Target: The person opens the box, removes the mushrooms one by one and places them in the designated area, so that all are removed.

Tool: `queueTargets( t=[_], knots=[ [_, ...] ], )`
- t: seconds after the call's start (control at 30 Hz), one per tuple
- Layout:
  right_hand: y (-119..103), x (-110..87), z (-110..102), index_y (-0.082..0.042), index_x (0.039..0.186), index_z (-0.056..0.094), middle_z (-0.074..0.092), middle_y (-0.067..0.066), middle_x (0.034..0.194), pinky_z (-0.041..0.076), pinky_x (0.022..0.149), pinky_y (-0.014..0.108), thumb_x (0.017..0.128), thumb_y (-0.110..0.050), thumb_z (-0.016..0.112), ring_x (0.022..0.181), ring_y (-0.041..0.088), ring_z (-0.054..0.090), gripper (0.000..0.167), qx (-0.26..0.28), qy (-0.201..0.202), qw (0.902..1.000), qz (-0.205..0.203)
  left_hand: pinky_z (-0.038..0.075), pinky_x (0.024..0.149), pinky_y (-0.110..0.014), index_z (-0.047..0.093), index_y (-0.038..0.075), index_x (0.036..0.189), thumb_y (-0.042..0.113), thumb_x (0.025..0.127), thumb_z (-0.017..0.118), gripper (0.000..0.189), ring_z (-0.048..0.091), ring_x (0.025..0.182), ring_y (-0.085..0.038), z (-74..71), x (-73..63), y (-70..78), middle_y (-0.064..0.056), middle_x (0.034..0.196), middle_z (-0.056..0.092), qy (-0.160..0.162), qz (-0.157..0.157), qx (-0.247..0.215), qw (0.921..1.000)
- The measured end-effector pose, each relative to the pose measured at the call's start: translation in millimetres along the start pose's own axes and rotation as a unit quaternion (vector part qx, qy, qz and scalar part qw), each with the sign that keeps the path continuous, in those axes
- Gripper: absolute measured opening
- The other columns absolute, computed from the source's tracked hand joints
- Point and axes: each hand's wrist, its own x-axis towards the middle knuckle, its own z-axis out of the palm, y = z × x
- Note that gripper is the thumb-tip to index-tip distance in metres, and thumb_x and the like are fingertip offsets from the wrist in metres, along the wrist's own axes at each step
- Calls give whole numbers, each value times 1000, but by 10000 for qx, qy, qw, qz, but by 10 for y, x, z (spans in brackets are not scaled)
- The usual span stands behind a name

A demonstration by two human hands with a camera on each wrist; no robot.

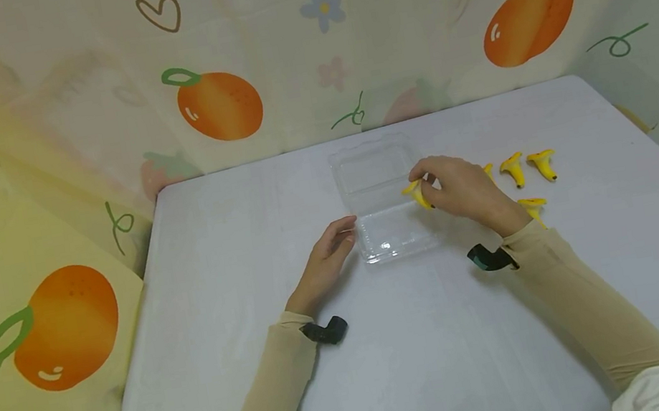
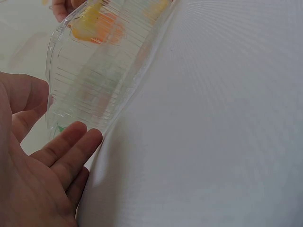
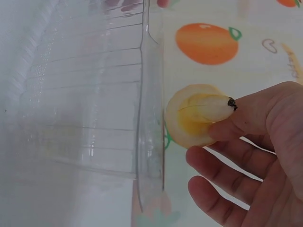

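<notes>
My right hand [image 1: 465, 191] pinches a yellow mushroom [image 1: 417, 195] over the right side of a clear plastic clamshell box [image 1: 391, 242]. In the right wrist view the pale stem of this mushroom [image 3: 203, 106] has a dark tip and points toward the hand; the other fingers are spread below. The box lies unfolded, its lid [image 1: 372, 169] toward the back. At the box's left edge is my left hand [image 1: 325, 264], its fingers extended. Its fingertips [image 2: 92, 138] lie against the box wall [image 2: 85, 80] or very near it.
Several more yellow mushrooms lie on the white-covered table [image 1: 433, 355] to the right, among them one mushroom [image 1: 541, 164] at the far end and another [image 1: 531, 208] partly behind the right wrist. A patterned curtain [image 1: 268, 34] hangs along the table's back edge.
</notes>
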Motion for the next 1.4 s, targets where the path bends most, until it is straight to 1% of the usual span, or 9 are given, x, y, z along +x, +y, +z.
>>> queueTargets(
  t=[0.17, 0.27, 0.43, 0.57, 0.73, 0.93, 1.23, 1.37, 1.4],
  knots=[
    [13, -8, -25, -10, 119, 68, 72, 7, 116, 50, 74, 37, 96, -10, 54, 101, 29, 66, 27, 6, 157, 9998, -74, 36, 121, -49, 48, 8, 147, 14, 107, 49, 41, 52, 138, -32, 6, 7, 3, -14, 152, 51, 1, -67, -10, 10000],
    [21, -12, -36, -9, 118, 69, 72, 7, 117, 50, 74, 37, 95, -10, 53, 102, 29, 66, 27, 20, 247, 9996, -124, 34, 122, -49, 45, 5, 149, 12, 107, 47, 43, 50, 139, -35, 3, -3, 46, -18, 153, 48, -27, -158, 43, 9999],
    [30, -19, -41, -10, 117, 69, 71, 7, 120, 51, 77, 40, 96, -11, 53, 104, 28, 66, 27, 38, 362, 9993, -72, 34, 123, -49, 41, 1, 151, 10, 107, 46, 44, 48, 141, -37, -2, -27, 125, -22, 154, 46, -103, -236, 70, 9996],
    [25, -34, -58, -11, 117, 70, 71, 8, 121, 54, 80, 46, 96, -12, 52, 108, 27, 65, 27, 18, 411, 9991, 37, 34, 123, -49, 44, 4, 149, 11, 107, 47, 43, 49, 140, -36, 5, -19, 73, -20, 153, 48, -55, -223, 28, 9997],
    [35, -45, -88, -11, 119, 70, 70, 10, 119, 54, 78, 48, 97, -13, 52, 111, 29, 62, 28, -73, 459, 9989, 70, 36, 122, -48, 48, 10, 148, 15, 107, 49, 41, 51, 138, -32, 10, -9, 10, -14, 150, 52, 25, -124, 31, 9999],
    [78, -42, -104, -11, 117, 70, 72, 11, 115, 53, 72, 43, 97, -11, 53, 108, 30, 62, 26, -89, 617, 9980, -35, 37, 121, -48, 48, 11, 147, 16, 106, 50, 41, 52, 138, -31, 11, -18, 26, -12, 150, 53, 41, -43, 69, 10000],
    [148, -58, -163, -10, 116, 70, 72, 11, 112, 49, 67, 39, 97, -9, 52, 103, 31, 63, 26, -148, 940, 9954, -136, 35, 121, -50, 48, 13, 147, 18, 107, 50, 41, 51, 138, -30, 9, -20, 33, -12, 150, 53, 25, -116, 98, 9999],
    [158, -69, -185, -10, 115, 70, 72, 11, 112, 49, 66, 39, 97, -9, 52, 103, 30, 63, 26, -129, 953, 9953, -117, 34, 122, -50, 46, 11, 149, 18, 107, 49, 42, 50, 140, -32, 5, -19, 30, -14, 152, 51, -6, -120, 94, 9999],
    [162, -71, -188, -10, 115, 70, 72, 11, 112, 49, 66, 39, 97, -9, 52, 102, 30, 62, 26, -137, 960, 9952, -103, 34, 122, -50, 46, 9, 149, 17, 107, 49, 43, 49, 140, -33, 1, -36, 86, -16, 152, 50, -28, -124, 99, 9999]
  ],
)
